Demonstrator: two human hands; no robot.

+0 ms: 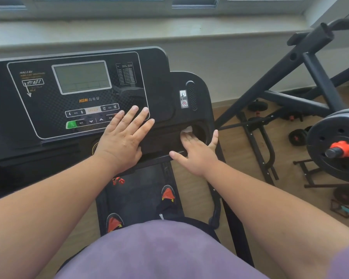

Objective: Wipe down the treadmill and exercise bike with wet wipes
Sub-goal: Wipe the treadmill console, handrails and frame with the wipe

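Wet wipe (186,130) mostly under fingers (186,138)

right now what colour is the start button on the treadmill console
Green. The start button sits at the console's lower left, clearest in the head view, left of the left hand.

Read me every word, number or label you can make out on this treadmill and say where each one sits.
"HSM", orange, followed by Chinese characters too blurred to read: treadmill console, below the screen.
"4" and "8": left speed button pair.
"12" and "16": right speed button pair.
QR code sticker: beside the right speaker slot, its print too small to read.
Table right of screen, left slogan, green button: unreadable.
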